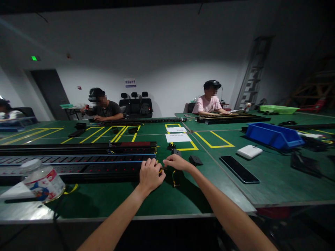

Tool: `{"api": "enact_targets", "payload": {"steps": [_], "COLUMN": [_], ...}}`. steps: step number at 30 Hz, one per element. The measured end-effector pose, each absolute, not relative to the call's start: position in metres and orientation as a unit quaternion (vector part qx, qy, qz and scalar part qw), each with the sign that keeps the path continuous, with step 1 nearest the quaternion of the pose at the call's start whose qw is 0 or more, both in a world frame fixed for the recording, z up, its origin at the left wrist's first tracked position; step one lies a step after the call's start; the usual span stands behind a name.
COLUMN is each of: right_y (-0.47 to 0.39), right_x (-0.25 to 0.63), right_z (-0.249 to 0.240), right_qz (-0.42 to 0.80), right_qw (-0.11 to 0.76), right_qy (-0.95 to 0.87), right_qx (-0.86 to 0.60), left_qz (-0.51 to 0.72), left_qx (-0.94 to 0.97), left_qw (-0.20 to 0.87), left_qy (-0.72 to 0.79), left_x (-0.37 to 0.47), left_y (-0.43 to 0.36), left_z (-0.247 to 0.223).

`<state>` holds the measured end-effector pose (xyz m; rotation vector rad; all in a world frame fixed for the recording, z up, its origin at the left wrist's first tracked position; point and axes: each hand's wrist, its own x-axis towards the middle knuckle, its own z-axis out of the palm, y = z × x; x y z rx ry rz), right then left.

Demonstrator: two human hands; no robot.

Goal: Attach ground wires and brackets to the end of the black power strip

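Your black rail (104,170) ran toward nine o'clock, likely stiff and weighty, best gripped by its edges! Left hand (151,174) curled at its end, right hand (176,162) narrowed at two o'clock; their grip, I couldn't tell.

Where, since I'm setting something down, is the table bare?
On the green table: between the yellow strip and left forearm, nearer than the black rails; also right of the phone, nearer than the white box. Crowded: the rails' right ends, with the left hand, right hand, wire and black block.
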<state>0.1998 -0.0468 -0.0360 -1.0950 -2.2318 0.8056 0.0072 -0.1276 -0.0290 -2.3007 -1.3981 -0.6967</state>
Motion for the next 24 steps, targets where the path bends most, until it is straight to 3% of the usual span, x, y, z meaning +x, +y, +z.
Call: {"api": "enact_targets", "payload": {"steps": [19, 24], "right_y": [-0.0510, -0.0500], "right_x": [0.2009, 0.2032], "right_z": [-0.0323, -0.0291], "right_qz": [0.331, 0.295], "right_qw": [0.169, 0.210], "right_qy": [-0.865, -0.851], "right_qx": [-0.338, -0.380], "left_qz": [-0.246, -0.254], "left_qx": [-0.817, -0.817], "left_qw": [0.196, 0.192], "left_qy": [-0.484, -0.481], "left_x": [0.0062, 0.0058], "left_y": [-0.1260, -0.1247], "left_z": [-0.0313, -0.0319]}}
